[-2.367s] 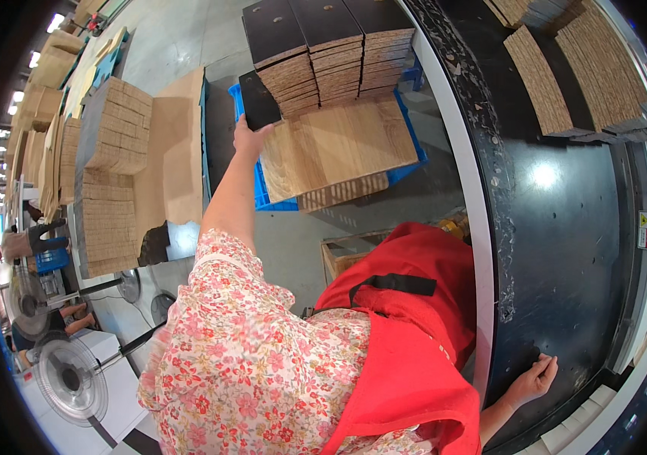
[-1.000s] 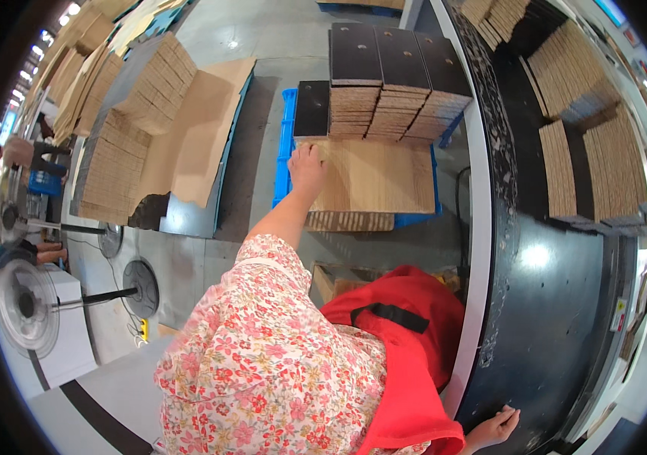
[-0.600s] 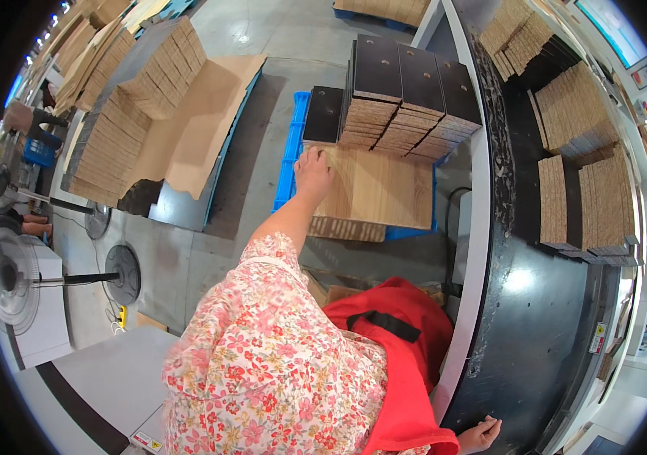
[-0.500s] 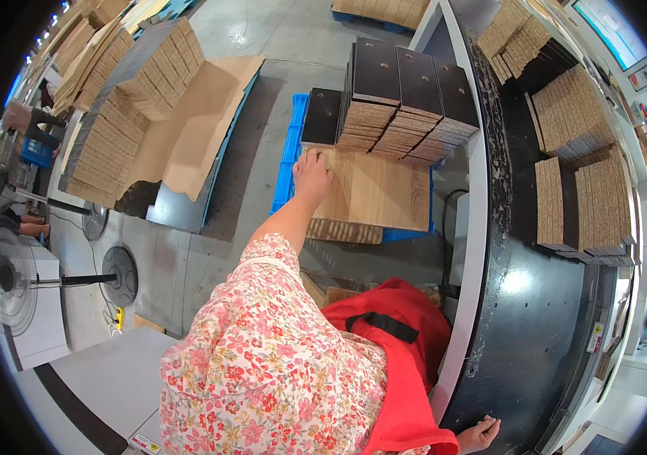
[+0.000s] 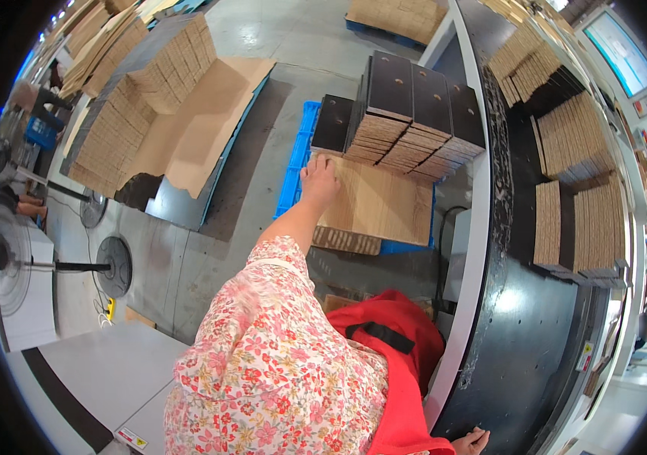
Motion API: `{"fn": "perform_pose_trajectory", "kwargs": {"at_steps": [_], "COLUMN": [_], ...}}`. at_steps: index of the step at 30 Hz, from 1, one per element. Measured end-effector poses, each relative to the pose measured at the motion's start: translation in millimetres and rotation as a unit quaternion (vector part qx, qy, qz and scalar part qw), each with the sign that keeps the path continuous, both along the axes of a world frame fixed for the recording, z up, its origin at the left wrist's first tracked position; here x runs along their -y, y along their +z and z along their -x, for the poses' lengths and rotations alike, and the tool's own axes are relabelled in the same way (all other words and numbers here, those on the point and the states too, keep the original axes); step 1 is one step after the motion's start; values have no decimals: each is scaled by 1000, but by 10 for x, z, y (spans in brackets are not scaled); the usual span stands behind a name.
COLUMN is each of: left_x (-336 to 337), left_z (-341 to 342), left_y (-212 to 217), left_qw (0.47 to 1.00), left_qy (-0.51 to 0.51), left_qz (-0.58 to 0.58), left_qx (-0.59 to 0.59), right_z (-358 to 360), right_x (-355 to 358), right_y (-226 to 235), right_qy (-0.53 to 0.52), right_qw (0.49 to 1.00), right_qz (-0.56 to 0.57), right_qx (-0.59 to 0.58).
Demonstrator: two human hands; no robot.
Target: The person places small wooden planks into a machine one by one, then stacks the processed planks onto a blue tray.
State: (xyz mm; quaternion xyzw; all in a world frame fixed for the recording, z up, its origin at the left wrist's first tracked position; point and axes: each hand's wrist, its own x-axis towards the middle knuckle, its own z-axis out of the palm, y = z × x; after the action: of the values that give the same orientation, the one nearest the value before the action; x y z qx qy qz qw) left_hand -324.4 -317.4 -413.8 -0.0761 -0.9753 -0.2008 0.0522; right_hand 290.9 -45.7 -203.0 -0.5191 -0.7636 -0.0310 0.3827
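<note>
My left hand [image 5: 320, 182] reaches forward and rests on the left side of a light wood-grain panel [image 5: 384, 199], fingers laid over it near its far-left corner. The panel lies on top of a low stack on a blue pallet [image 5: 287, 199]. Just beyond my fingertips stands a short stack of black-topped boards [image 5: 332, 125]. Taller stacks of black-topped particleboard pieces [image 5: 390, 87] rise along the panel's far side. At the bottom edge, my right hand [image 5: 471, 441] is beside the black machine table [image 5: 513, 356], its fingers curled together; nothing shows in them.
Board stacks [image 5: 577, 140] stand on the black table at right, behind its pale frame [image 5: 466, 250]. At left, a pallet carries more boards and a torn cardboard sheet [image 5: 194, 125]. A floor fan [image 5: 6, 254] and its round base [image 5: 115, 265] stand left. A black cable [image 5: 443, 258] runs near the frame.
The whole view has shifted slightly, with the stacks lower in the picture. My left hand stays on the panel; my right hand sits a little lower, at the bottom edge.
</note>
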Motion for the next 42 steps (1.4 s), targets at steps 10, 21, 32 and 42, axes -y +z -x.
{"fn": "perform_pose_trajectory", "kwargs": {"at_steps": [10,21,32,42], "left_x": [83,101,-1130,-3462], "left_z": [-43,143,-730,-1315], "left_y": [0,-52,1654,2659], "left_qw": [999,994,891,793], "left_qy": [-4,-94,-338,-405], "left_qz": [-8,-43,-256,-447], "left_qx": [-33,18,-163,88], "right_z": [22,165,277,152], "right_x": [10,178,73,-360], "right_y": [59,115,422,258], "right_qy": [18,24,90,56], "right_qw": [1000,994,984,980], "right_qz": [6,101,121,108], "right_qx": [13,-35,-90,-158]}}
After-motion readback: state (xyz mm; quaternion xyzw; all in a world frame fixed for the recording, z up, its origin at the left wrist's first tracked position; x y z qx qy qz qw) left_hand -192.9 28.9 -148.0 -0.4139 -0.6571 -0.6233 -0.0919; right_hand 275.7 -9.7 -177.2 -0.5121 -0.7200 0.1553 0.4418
